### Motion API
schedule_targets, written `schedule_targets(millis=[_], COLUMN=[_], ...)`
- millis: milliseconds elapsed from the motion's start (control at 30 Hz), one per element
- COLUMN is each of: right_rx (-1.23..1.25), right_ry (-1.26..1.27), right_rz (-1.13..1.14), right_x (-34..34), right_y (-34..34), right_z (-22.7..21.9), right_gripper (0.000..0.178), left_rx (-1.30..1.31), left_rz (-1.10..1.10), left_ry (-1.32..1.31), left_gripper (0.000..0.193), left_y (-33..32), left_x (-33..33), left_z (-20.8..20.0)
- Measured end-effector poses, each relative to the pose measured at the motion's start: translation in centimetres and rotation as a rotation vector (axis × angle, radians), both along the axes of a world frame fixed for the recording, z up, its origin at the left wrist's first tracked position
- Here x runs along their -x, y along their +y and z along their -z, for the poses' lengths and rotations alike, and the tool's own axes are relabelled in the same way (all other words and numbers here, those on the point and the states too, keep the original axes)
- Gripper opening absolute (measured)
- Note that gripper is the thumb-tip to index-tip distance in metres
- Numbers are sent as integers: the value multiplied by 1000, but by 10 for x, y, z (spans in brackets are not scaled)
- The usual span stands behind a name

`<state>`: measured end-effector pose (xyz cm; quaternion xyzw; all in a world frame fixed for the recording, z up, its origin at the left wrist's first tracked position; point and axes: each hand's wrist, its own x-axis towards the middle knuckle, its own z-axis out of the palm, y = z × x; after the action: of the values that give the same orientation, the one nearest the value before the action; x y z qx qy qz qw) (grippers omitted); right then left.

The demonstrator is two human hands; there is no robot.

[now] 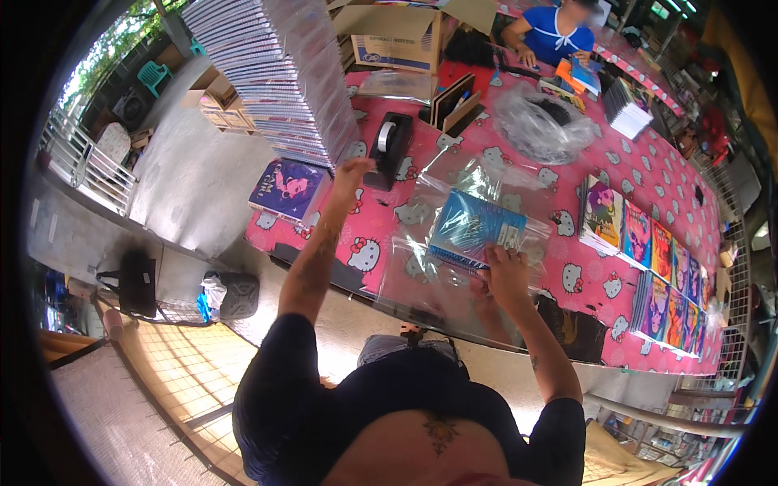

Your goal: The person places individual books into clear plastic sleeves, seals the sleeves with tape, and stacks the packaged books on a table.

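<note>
A blue spiral notebook (466, 223) lies inside clear plastic film (413, 279) on the table, its spiral edge toward me. My right hand (507, 271) is on its near right corner, fingers curled over the cover and the film. Off to the left, my left hand (355, 170) reaches to the near end of a black tape dispenser (392, 154) that carries a roll of tape. Its fingers are drawn together there; what they pinch is too small to make out. A purple illustrated notebook (288, 190) sits just left of that hand.
A tall stack of spiral notebooks (267, 73) rises behind my left hand. Colourful notebooks (648, 243) stand in rows at right. Crumpled clear plastic (543, 125), a wooden organiser (455, 105) and a cardboard box (397, 44) lie farther back. Another person (559, 36) sits across the table.
</note>
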<state>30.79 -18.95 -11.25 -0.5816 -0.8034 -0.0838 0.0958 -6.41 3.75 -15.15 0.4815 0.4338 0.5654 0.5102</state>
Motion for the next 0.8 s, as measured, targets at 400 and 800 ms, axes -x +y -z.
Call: schedule_targets(millis=[400, 800], right_rx=[-78, -97], right_ry=[111, 205], right_rz=[-24, -38], right_x=[-6, -15], right_y=[-4, -4], right_z=[11, 3], right_gripper=[54, 52], left_rx=[-148, 53], left_rz=[62, 477], left_ry=[886, 1454], left_gripper=[19, 53], left_y=[-83, -127], left_x=[-87, -225], left_z=[-74, -62])
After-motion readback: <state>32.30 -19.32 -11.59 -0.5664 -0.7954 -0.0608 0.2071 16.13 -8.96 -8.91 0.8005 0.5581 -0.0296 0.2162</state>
